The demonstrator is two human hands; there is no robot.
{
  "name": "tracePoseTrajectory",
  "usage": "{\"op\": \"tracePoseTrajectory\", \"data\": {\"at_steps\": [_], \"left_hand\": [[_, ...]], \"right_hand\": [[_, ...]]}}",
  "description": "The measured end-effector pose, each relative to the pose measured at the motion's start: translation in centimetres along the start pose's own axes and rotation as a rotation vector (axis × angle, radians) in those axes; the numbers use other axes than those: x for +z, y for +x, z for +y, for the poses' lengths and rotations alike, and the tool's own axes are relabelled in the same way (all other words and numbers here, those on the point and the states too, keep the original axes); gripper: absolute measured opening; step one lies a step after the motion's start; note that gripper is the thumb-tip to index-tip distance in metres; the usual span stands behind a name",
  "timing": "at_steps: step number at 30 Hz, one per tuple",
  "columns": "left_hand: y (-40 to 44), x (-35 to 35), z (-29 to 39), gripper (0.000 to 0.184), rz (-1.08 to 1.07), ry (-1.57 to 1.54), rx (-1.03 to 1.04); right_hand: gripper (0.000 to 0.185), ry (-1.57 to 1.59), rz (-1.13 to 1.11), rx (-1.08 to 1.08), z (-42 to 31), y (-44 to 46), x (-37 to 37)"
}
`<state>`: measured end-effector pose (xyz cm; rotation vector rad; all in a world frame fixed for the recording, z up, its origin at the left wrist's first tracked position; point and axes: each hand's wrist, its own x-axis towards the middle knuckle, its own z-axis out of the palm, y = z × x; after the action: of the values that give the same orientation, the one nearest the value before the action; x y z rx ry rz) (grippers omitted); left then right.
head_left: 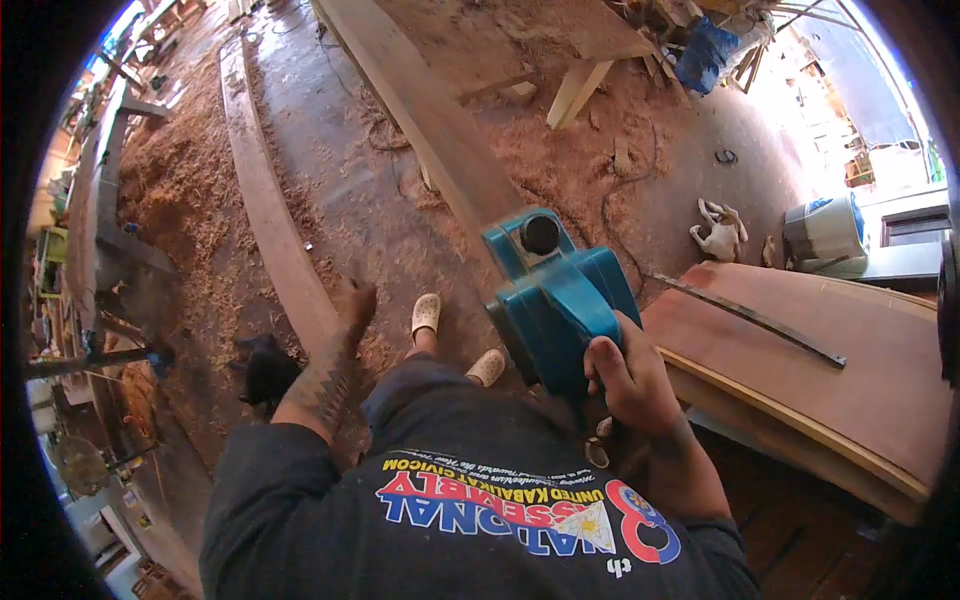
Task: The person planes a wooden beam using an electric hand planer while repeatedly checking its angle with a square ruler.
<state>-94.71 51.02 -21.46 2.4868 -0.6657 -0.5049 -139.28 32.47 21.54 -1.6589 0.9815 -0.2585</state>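
Note:
My right hand (635, 380) is wrapped round the rear handle of a teal electric planer (565, 305). The planer is at the near end of a long wooden board (430, 120) and hides that end. Whether its sole touches the wood cannot be made out. My left hand (355, 303) hangs free to the left of the planer, over a second long plank (265, 190) that lies lower down. Its fingers are dark and blurred, so their shape is unclear, and no object shows in it.
Wood shavings (180, 190) cover the floor at left. A panel (800, 350) with a metal bar (750, 318) on it stands at right. Beyond it are a lying dog (718, 232) and a bucket (825, 230). A cord (612, 215) trails across the floor. A black shape (265, 370) sits low at left.

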Motion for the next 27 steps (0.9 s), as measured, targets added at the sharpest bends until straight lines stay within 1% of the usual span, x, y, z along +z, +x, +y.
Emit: {"op": "tracePoseTrajectory", "data": {"at_steps": [1, 3, 4, 6, 9, 12, 14, 16, 18, 20, 21, 24, 25, 27], "left_hand": [[-1.5, 1.0, -0.8, 0.037, -0.082, 0.106, 0.039], [-5.5, 2.0, 1.1, 0.043, -0.329, 0.136, 0.075], [-7.1, 2.3, 2.8, 0.046, -0.452, 0.151, 0.093], [-9.5, 0.9, 7.7, 0.045, -0.636, 0.207, 0.140], [-11.0, 2.3, 9.4, 0.053, -0.831, 0.137, 0.234], [-11.3, 1.9, 12.1, 0.064, -0.951, 0.269, 0.427], [-10.9, 2.8, 11.1, 0.074, -0.914, 0.159, 0.629], [-10.8, 2.4, 11.9, 0.086, -0.922, 0.157, 0.667], [-10.8, 1.9, 14.0, 0.098, -0.966, 0.260, 0.534], [-11.3, 1.8, 16.3, 0.108, -0.983, 0.339, 0.590], [-11.4, 1.7, 17.5, 0.113, -0.991, 0.379, 0.619], [-12.2, -0.6, 21.4, 0.116, -0.946, 0.193, 0.630], [-12.0, -1.1, 22.9, 0.115, -1.021, 0.224, 0.556], [-12.0, -0.6, 22.8, 0.111, -0.993, 0.140, 0.555]], "right_hand": [[0.055, -0.001, 0.016, -0.017, 0.1, 0.6, 0.3], [0.055, 0.015, 0.027, -0.032, -0.4, 2.1, 0.8], [0.055, 0.033, 0.023, -0.028, -0.8, 3.0, 1.1], [0.054, 0.051, 0.025, -0.032, -1.8, 4.7, 1.6], [0.053, 0.059, 0.039, -0.059, -3.1, 7.4, 2.5], [0.052, 0.055, 0.028, -0.081, -4.1, 10.3, 3.1], [0.049, 0.005, 0.018, -0.089, -5.1, 12.1, 3.4], [0.050, 0.039, 0.008, -0.096, -5.9, 14.4, 3.8], [0.052, 0.062, -0.006, -0.097, -6.9, 16.8, 4.5], [0.054, 0.079, -0.001, -0.077, -7.5, 18.9, 4.8], [0.056, 0.075, -0.006, -0.123, -7.5, 20.1, 5.0], [0.057, 0.085, -0.016, -0.144, -8.5, 22.9, 5.5], [0.057, 0.081, -0.015, -0.136, -8.8, 23.8, 5.6], [0.059, 0.072, -0.017, -0.126, -9.4, 25.8, 6.0]]}}
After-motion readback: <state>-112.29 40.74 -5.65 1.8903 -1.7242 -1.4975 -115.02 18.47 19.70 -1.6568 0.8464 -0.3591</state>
